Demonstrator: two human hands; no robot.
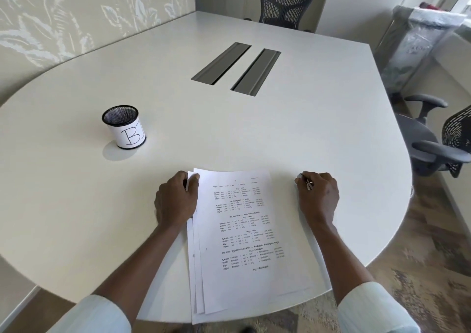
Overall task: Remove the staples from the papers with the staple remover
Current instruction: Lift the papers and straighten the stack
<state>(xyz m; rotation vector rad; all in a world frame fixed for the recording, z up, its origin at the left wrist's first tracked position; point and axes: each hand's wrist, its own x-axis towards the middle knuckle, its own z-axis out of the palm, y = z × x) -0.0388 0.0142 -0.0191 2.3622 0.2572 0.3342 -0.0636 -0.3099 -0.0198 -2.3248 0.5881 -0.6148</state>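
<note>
Found bare tabletop (76,192) left, right and beyond the papers (242,230). Noted one upright mesh cup (124,127) far left, well apart; chair armrest (441,151) near the right edge.

The pale, round-edged worktop (280,133) has two grey cable slots (221,63) set side by side in its middle, and a black mesh cup (124,126) with a paper label stands upright well to the left. A stack of printed papers (244,230) lies flat at the near edge, its sheets slightly fanned on the left. The left hand (177,200) pinches the stack's far left corner, and the right hand (318,195) rests on the bare surface just right of the papers, gripping a small metal staple remover (309,184).
</note>
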